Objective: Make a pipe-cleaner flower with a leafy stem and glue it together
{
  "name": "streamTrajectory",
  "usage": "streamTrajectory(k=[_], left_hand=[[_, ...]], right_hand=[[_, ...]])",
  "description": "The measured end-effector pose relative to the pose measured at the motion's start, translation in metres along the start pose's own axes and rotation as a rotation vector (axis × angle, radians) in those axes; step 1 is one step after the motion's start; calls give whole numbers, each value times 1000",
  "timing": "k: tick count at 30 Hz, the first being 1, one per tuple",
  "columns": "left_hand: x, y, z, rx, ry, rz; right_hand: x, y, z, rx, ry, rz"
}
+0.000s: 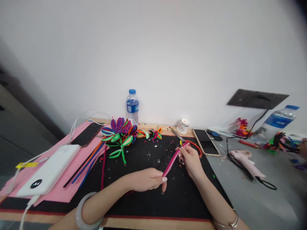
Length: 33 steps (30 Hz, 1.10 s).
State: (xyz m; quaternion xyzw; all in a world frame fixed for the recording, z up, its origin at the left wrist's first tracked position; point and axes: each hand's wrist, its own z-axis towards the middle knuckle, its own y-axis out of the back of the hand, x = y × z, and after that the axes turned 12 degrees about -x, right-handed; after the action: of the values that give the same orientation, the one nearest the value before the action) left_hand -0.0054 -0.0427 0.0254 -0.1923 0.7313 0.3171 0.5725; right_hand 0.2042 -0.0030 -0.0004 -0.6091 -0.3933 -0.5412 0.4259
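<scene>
Pink pipe cleaners (171,162) stretch slantwise between my two hands above the black mat (189,198). My left hand (152,180) pinches their lower end between thumb and fingers. Higher up and to the right, my right hand (188,157) grips the other end with its fingertips. Just behind that hand lie scissors (194,145) with orange handles. Left of the hands rests a bunch of pipe-cleaner flowers and leaves (121,140) in purple, green, orange and other colours. A dark red pipe cleaner (103,167) lies on the mat near my left forearm.
Pink sheets (59,195) at left carry a white power bank (49,171), a phone (87,134) and loose pipe cleaners (83,167). A water bottle (132,107) and paper cup (183,126) stand by the wall. Another phone (206,142) and a pink glue gun (247,163) lie right.
</scene>
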Motion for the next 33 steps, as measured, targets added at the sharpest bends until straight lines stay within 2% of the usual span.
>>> streamTrajectory(k=[6,27,33], left_hand=[[1,0,0,-4,26,-56],[-2,1,-2,2,-8,-115],[-2,2,-5,-33,65,-172]], right_hand=[[2,5,6,-93,41,64],[13,23,22,-354,165,285],[24,32,24,-388,175,397]])
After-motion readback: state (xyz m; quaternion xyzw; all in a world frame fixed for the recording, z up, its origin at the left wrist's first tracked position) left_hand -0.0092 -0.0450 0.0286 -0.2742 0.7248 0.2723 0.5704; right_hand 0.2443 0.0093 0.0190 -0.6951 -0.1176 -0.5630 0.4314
